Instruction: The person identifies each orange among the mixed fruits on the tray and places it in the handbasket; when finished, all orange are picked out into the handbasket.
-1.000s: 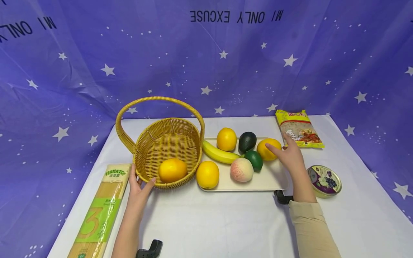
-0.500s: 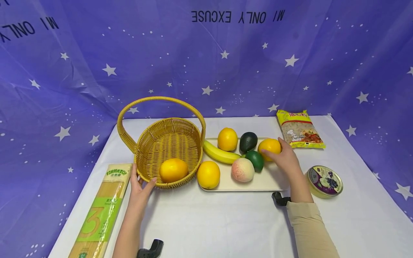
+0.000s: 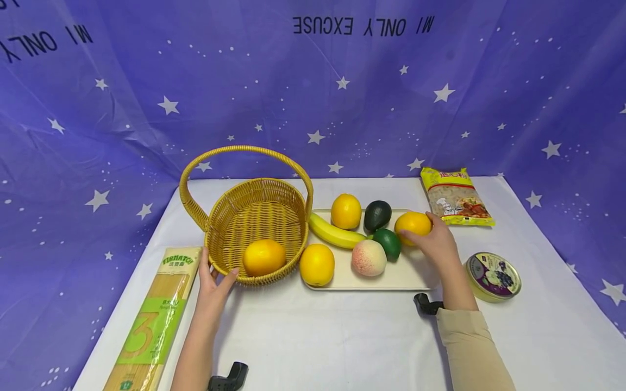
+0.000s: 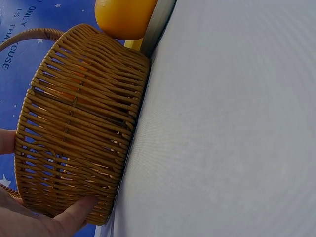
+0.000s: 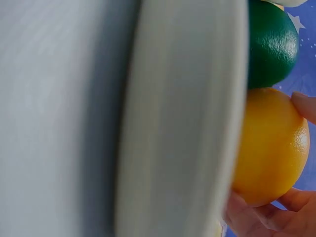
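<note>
My left hand (image 3: 215, 288) holds the near left side of a handled wicker basket (image 3: 235, 217), thumb at the rim. The left wrist view shows a finger (image 4: 79, 212) low against the woven wall. Inside the basket lies an orange-yellow mango (image 3: 264, 257). At the tray's right end, my right hand (image 3: 437, 244) grips another mango (image 3: 412, 227), thumb on its near side and fingers on the far side. In the right wrist view this mango (image 5: 271, 148) sits between thumb and fingers, with a green fruit (image 5: 271, 44) beside it.
The cream tray (image 3: 406, 279) also bears a banana (image 3: 335, 234), a peach (image 3: 368, 258), a dark avocado (image 3: 378, 215) and two round yellow fruits. Spaghetti (image 3: 151, 320) lies at left. A yellow food bag (image 3: 457, 198) and a round tin (image 3: 493, 276) stand at right.
My right hand has come down and closed round the mango at the tray's right end, and this mango has shifted slightly right. The left hand stays on the basket.
</note>
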`<state>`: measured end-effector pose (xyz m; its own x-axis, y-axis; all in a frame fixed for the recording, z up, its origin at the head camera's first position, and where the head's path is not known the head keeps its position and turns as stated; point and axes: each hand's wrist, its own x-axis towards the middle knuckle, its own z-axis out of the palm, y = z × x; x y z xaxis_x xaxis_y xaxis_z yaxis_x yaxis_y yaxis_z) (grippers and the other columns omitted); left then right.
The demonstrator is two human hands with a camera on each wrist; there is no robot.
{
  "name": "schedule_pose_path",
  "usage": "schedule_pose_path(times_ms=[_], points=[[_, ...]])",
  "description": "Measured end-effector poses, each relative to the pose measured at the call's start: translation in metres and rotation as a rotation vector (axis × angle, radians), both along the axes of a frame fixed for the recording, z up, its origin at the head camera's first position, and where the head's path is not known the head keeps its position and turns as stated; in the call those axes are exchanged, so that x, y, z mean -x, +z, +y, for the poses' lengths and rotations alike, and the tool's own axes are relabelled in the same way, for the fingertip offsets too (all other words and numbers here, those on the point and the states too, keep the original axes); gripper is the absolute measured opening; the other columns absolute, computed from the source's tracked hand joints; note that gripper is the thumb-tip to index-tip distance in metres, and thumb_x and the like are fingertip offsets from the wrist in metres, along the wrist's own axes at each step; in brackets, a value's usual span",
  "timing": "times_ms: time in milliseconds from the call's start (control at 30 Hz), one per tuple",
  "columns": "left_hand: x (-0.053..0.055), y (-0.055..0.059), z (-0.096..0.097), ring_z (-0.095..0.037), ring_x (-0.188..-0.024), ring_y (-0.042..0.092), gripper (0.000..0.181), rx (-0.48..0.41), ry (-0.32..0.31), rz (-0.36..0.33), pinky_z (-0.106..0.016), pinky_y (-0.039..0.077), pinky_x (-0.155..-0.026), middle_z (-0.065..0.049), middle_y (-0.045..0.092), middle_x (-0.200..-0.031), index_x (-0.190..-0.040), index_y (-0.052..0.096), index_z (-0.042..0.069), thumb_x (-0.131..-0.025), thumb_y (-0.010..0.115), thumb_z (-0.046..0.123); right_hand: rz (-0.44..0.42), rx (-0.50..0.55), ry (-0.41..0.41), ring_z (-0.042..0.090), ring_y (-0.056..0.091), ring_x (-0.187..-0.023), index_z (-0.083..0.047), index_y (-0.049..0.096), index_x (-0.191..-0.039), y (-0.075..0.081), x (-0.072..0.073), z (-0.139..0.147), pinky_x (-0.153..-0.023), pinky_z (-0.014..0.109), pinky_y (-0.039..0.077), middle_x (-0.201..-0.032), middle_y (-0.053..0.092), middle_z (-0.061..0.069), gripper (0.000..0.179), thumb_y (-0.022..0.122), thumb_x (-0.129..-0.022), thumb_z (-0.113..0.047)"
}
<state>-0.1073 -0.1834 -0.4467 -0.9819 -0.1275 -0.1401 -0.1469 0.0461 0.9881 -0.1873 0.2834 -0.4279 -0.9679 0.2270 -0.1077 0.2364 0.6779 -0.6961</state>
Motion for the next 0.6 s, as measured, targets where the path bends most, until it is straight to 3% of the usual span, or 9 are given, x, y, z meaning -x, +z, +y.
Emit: schedule_pose_path(times_ms=[267,600], points=[[0.000,0.001,-0.001,-0.026,-0.145,-0.002,0.091,0.006,-0.006,-0.015,-0.046,0.019,-0.113,0.004,-0.019,-0.158,-0.152,-0.016,0.033,-0.099,0.054,0.011,0.121,0.031,-0.030,0.048,0.035,-0.129,0.003,0.022,-0.151,0.013,-0.006,-0.002,-0.104,0.060,0.030,-0.149,0.029,0.030,0.103,0.073,-0.080,-0.051],[-0.001,0.001,0.000,-0.029,-0.145,0.000,0.091,0.018,-0.005,-0.001,-0.048,0.018,-0.114,0.001,-0.018,-0.159,-0.153,-0.016,0.031,-0.098,0.055,0.013,0.196,0.093,0.033,0.044,0.041,-0.123,-0.006,0.024,-0.153,0.050,-0.019,-0.031,-0.098,0.057,0.038,-0.150,0.030,0.023,0.098,0.074,-0.081,-0.048]])
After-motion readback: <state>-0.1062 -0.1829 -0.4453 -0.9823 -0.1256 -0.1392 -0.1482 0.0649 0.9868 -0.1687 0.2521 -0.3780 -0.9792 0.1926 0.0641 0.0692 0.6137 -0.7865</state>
